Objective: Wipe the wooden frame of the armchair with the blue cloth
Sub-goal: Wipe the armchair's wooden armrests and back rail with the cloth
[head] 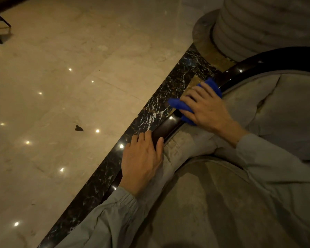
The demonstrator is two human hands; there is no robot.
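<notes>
Both hands lie on the wooden frame [276, 58] of the armchair: the right hand [206, 108] presses the blue cloth [179, 103] onto the rail with spread fingers, and the left hand [141, 158] rests open on the rail nearer the person. I judge the wiping is about midway, as the curved back part beyond the cloth seems left to do.

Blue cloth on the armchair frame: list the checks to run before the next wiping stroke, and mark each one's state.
1. Blue cloth lies on the wooden frame: ok.
2. Right hand presses flat on the cloth: ok.
3. Left hand rests on the frame, apart from the cloth: ok.
4. Curved rail beyond the cloth has nothing lying on it: ok.
5. Cloth wraps the rail's outer edge: cannot tell, the hand hides it.
6. Dust left on the rail: cannot tell, the light is dim.
</notes>
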